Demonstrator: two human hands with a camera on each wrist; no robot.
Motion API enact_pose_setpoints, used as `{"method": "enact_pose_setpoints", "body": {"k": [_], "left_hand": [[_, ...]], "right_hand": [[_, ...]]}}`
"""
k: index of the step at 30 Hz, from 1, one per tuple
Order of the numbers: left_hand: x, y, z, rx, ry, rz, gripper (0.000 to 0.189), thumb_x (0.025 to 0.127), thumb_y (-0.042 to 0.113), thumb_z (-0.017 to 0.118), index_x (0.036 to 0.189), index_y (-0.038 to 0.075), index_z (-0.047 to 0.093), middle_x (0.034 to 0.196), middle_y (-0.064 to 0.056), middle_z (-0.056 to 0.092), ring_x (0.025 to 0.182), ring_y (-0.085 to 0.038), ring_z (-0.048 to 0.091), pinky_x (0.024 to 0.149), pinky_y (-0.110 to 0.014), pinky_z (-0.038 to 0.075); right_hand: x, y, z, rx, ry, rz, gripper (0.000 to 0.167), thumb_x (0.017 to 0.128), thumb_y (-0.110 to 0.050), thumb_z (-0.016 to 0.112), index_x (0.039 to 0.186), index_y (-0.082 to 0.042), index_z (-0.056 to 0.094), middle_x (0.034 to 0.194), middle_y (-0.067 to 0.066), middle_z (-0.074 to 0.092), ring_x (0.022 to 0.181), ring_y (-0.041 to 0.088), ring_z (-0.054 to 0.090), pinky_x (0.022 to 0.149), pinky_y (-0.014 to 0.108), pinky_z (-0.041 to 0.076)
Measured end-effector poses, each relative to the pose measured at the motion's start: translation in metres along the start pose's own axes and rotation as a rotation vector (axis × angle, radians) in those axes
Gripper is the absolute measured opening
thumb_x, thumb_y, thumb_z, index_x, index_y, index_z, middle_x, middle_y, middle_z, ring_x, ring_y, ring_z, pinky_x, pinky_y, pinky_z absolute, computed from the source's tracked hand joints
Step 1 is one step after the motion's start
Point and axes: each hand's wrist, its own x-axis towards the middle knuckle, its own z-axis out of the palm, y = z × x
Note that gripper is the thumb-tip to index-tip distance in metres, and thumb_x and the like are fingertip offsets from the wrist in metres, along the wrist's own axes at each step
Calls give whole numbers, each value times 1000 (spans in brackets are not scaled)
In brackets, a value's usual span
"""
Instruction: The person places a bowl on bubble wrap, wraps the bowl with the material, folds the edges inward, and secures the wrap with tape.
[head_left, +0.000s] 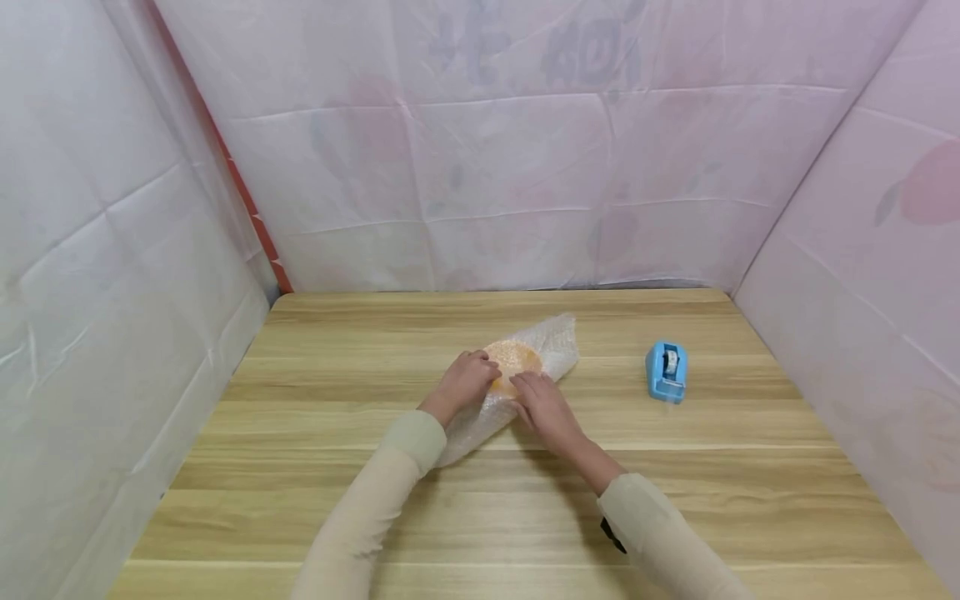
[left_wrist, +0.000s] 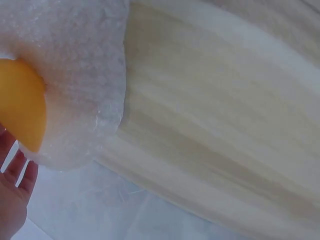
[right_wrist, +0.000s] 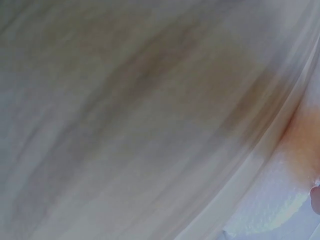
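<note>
A round orange dish (head_left: 516, 358) lies under a layer of bubble wrap (head_left: 558, 342) near the middle of the table. Folded over the dish, the wrap extends to the upper right and lower left. My left hand (head_left: 467, 379) grips the wrapped dish along its left side, fingers curled over the top. From the right, my right hand (head_left: 546, 410) holds it too, fingertips on top and thumb low at the near edge. A smooth, uncovered part of the dish (left_wrist: 22, 105) shows in the left wrist view, with fingers (left_wrist: 30, 177) at the wrap's edge. The right wrist view catches only a fingertip.
To the right on the wooden table (head_left: 337, 333) stands a blue tape dispenser (head_left: 666, 372) with a roll of tape in it. Pale printed sheets (head_left: 510, 167) hang behind the table and along both sides.
</note>
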Motion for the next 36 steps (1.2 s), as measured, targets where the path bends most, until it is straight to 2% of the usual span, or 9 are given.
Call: {"method": "enact_pose_setpoints", "body": {"k": [4,8,11,15,20,25,29,34,36], "left_hand": [[0,0,-3,-25,-28,-6,18,91,11,55,90,17,72,94,5,71,103,-19,61,84,-33,50],[-7,-2,-4,-59,48,25,18,90,12,55,95,14,72,100,0,71,105,-22,61,87,-35,50],[-18,-5,-5,-88,130,37,19,88,11,56,102,10,70,110,-6,68,107,-24,60,91,-37,48],[-35,-9,-9,-127,202,42,23,87,11,58,107,7,67,116,-12,65,110,-27,59,95,-38,46],[-51,-9,-15,-136,250,107,23,88,16,60,108,7,66,117,-14,64,109,-28,60,93,-40,47],[-65,-5,-19,-118,315,209,23,83,16,65,103,5,67,110,-13,66,104,-26,62,89,-38,50],[-77,0,-21,-87,287,253,31,82,23,67,107,4,65,112,-11,66,105,-25,61,89,-38,50],[-97,6,-21,-47,198,242,37,82,31,67,110,8,64,114,-9,65,105,-23,61,90,-36,49],[-105,6,-20,-44,190,244,36,81,31,68,108,8,65,111,-9,66,103,-22,61,88,-36,49]], "right_hand": [[0,-3,-2,-16,-80,9,27,87,-14,57,109,2,60,109,18,64,112,39,54,101,56,34],[1,-6,-2,-12,-96,39,22,89,-13,57,106,1,62,107,15,65,112,37,54,102,55,34],[2,-7,-1,3,-91,45,20,89,-12,56,105,0,62,106,14,65,111,36,54,102,55,34],[4,-8,1,4,-86,40,19,89,-11,56,104,0,62,105,14,66,110,36,55,101,56,35],[2,-6,1,-8,-68,33,18,88,-9,58,102,1,63,103,15,66,107,36,56,100,56,35],[1,-4,0,-4,-66,29,18,87,-7,58,102,1,63,103,15,66,106,36,56,100,56,35],[1,-3,0,0,-61,38,18,87,-7,58,102,1,63,102,15,66,106,35,56,100,56,35],[2,-3,1,8,-51,34,17,87,-6,58,100,1,63,101,15,66,105,35,57,99,56,35],[2,-3,2,15,-47,31,16,87,-6,58,100,1,63,100,14,66,104,36,57,99,56,35]]}}
